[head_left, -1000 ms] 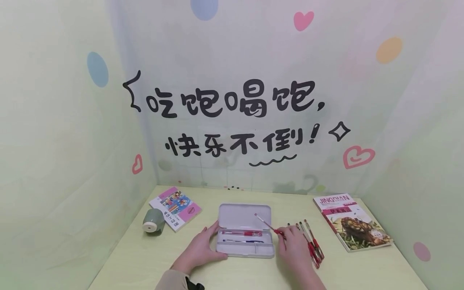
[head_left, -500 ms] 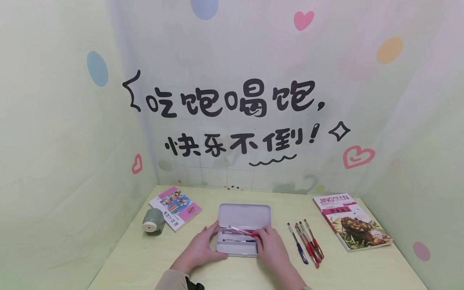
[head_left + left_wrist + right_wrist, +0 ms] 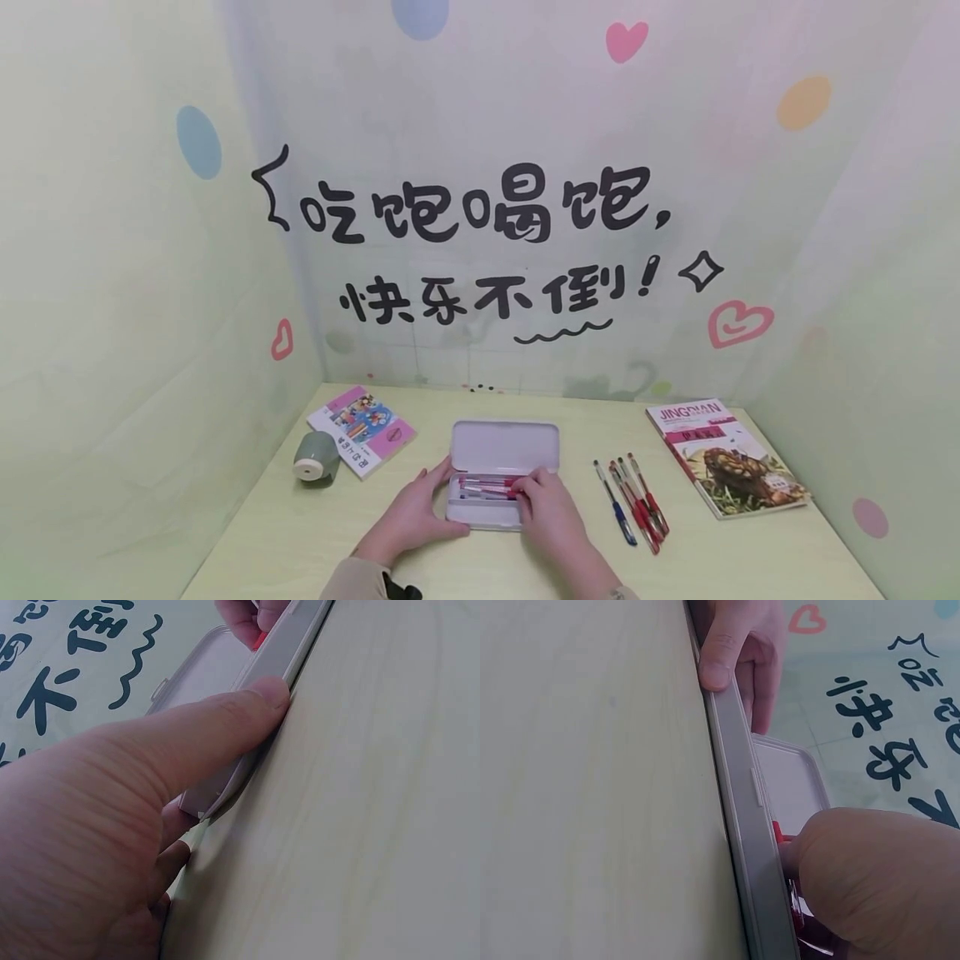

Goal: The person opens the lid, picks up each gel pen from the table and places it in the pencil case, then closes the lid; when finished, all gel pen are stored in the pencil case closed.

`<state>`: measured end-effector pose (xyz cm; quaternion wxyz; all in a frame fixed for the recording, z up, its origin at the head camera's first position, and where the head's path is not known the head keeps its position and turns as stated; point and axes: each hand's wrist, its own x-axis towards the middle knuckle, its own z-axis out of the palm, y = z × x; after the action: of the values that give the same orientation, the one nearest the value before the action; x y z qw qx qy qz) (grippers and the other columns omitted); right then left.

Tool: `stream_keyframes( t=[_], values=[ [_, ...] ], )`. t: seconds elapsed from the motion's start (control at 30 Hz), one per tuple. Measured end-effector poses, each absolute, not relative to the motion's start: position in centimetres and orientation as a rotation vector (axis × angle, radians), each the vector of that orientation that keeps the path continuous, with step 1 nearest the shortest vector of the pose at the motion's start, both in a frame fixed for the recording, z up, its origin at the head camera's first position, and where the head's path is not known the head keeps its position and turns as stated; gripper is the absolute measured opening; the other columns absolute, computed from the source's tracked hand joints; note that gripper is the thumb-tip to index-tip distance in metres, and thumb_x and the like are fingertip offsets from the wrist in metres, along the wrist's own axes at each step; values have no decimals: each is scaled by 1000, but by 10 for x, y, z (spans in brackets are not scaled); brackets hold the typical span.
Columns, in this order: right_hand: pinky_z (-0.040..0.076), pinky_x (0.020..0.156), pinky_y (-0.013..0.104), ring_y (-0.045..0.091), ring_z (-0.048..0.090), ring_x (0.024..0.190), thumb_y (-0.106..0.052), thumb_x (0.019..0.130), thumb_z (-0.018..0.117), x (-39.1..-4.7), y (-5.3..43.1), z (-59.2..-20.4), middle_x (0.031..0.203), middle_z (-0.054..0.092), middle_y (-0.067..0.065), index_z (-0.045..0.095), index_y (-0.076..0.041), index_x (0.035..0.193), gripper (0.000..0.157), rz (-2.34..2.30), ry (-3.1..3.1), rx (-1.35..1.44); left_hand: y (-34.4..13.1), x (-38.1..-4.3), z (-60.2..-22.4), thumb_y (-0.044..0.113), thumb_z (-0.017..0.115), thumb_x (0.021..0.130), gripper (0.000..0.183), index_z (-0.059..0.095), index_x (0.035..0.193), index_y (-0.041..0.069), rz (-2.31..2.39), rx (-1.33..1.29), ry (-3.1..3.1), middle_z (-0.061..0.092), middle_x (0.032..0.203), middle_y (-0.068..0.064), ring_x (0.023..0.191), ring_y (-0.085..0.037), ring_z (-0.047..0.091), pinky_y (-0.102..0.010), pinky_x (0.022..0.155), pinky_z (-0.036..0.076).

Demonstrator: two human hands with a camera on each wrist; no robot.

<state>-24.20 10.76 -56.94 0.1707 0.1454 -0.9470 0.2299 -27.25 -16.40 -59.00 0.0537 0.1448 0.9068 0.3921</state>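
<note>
The left hand [image 3: 414,512] holds the open pencil case [image 3: 506,446] by its left end, thumb on the front edge, apparently to steady it while the right hand [image 3: 553,514] pinches a red pen [image 3: 491,492] inside; loose pens [image 3: 642,510] lie just right, probably for easy reach. The slogan [image 3: 595,287] behind reads “吃饱喝饱,快乐不倒!” (cheerful talk of eating and drinking one's fill), and the rightmost magazine [image 3: 723,458] is headed “JINGDIAN”.

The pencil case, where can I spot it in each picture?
Head: the pencil case is low, near the middle.
Left wrist: upper middle, held by the left hand.
Right wrist: a grey strip running down the middle.
Shared landmark: black wall writing.
</note>
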Motion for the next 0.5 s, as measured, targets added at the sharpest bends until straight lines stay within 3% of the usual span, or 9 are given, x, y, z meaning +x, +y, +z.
stream_keyframes(
  t=[0.5],
  values=[
    [62, 90, 43, 18, 62, 94, -9, 97, 77, -244, 106, -573, 98, 66, -4, 81, -16, 102, 9, 629, -2697, 413, -164, -271, -589, 57, 100, 69, 132, 30, 176, 24, 1200, 461, 2761, 52, 172, -1, 160, -65, 30, -83, 127, 29]
  ],
)
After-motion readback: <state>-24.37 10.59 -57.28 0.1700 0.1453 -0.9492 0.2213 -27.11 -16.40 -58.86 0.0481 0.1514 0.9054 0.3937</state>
